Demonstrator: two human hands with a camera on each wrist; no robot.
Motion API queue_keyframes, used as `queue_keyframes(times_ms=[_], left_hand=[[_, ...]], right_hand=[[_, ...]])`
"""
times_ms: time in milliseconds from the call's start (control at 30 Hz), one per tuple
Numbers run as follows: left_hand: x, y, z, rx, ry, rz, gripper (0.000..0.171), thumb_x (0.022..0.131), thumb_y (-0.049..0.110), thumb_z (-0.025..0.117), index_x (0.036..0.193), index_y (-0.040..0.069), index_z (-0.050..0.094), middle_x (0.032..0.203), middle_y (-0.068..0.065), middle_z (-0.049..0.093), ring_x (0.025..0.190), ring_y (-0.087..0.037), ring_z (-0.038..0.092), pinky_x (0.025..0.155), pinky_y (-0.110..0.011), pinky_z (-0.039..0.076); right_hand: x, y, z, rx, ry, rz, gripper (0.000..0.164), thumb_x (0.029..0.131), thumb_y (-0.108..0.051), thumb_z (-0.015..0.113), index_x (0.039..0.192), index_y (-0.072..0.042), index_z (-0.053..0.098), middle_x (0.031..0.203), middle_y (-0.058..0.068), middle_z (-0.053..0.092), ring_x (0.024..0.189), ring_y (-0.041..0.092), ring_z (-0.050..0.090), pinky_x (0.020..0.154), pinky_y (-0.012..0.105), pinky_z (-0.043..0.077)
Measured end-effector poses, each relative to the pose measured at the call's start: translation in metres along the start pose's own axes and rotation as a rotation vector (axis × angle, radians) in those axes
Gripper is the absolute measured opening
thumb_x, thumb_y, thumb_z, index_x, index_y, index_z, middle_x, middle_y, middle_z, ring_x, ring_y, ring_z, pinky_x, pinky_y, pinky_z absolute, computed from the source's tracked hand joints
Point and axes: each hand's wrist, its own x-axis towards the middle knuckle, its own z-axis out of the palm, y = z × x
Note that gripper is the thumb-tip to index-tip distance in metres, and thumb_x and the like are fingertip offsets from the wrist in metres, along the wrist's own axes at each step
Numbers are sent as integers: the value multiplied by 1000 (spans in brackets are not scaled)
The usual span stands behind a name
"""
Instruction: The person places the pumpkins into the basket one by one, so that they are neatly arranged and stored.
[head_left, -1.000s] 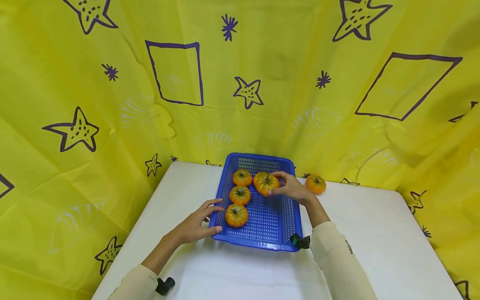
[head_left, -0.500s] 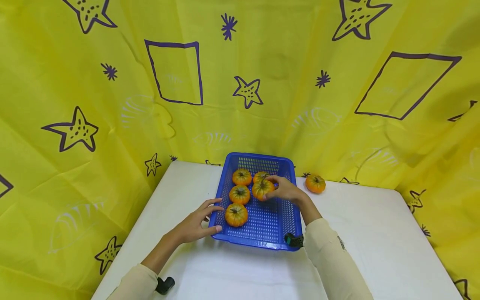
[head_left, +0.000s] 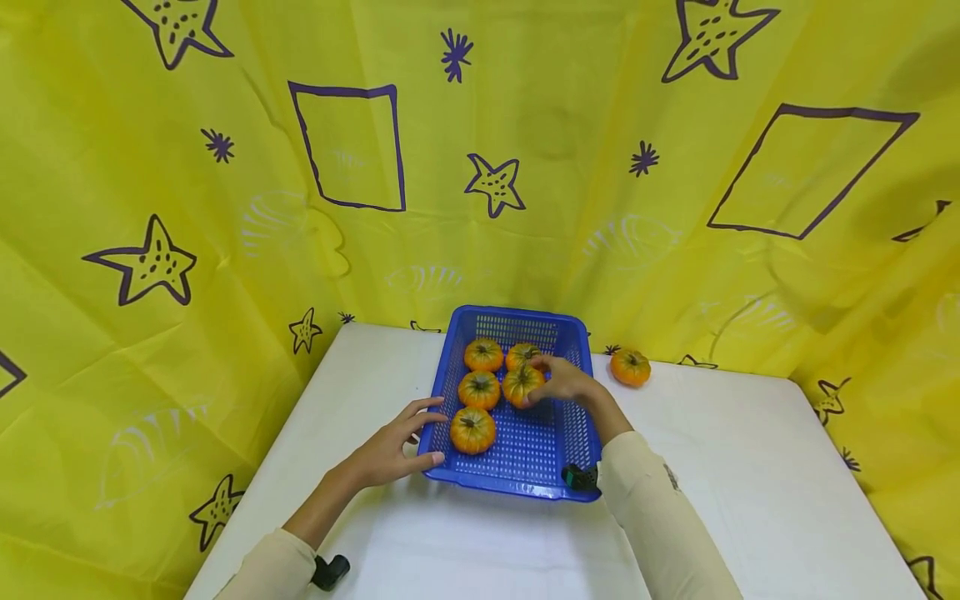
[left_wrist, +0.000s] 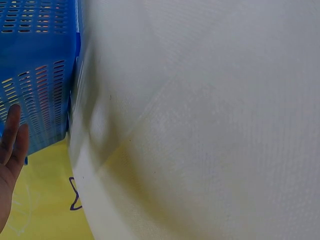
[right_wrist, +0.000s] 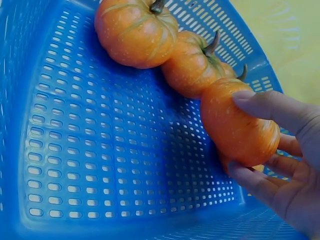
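A blue plastic basket (head_left: 517, 492) with slotted walls holds several small orange pumpkins. My right hand (head_left: 564, 381) reaches over its right side and grips one pumpkin (right_wrist: 235, 122) between thumb and fingers. That pumpkin sits low in the basket, beside the middle pumpkin (head_left: 478, 389) of the left column. Another pumpkin (head_left: 522, 353) lies just behind it, partly covered by my fingers. The front pumpkin (head_left: 472, 430) is nearest my left hand (head_left: 390, 448). My left hand lies at the basket's left wall, fingers extended and spread near the rim; in the left wrist view only some fingers show.
One more pumpkin (head_left: 630, 367) sits on the white table (head_left: 750, 467), right of the basket near the back edge. A yellow curtain (head_left: 570, 250) with starfish drawings hangs behind and at both sides. A black wrist device (head_left: 581, 477) hangs over the basket's front right corner.
My right hand has brought its pumpkin slightly left, forward toward me and down into the basket, uncovering the pumpkin behind it. The left hand has stayed in place.
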Motion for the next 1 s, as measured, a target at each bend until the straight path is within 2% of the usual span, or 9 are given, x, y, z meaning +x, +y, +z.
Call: queue_keyframes(times_ms=[167,433,800,1000], left_hand=[[-1,-1,1,-2,0,2,56,92,45,68,140,20,55,163,0,30,136,-29,48,96,-41,56],[0,-1,2,-2,1,6,56,92,46,68,140,20,55,163,0,30,137,-29,48,97,-42,56],[0,-1,2,0,0,9,57,92,46,68,140,20,55,163,-1,30,136,-30,49,96,-43,56],[1,-3,1,-10,-2,22,56,93,45,68,141,19,54,163,0,30,132,-28,52,97,-44,55]], right_hand=[[2,-1,3,-11,-16,18,73,76,-13,84,139,1,50,146,27,47,133,43,45,114,56,38],[4,2,6,-10,-12,93,69,76,-8,83,136,0,50,140,27,49,126,40,49,112,55,41],[7,4,9,-36,-31,115,65,74,-9,86,128,-1,50,130,23,54,117,36,53,110,52,43],[8,4,10,-24,-46,144,71,74,-7,85,132,5,47,130,24,54,112,34,56,102,47,51]])
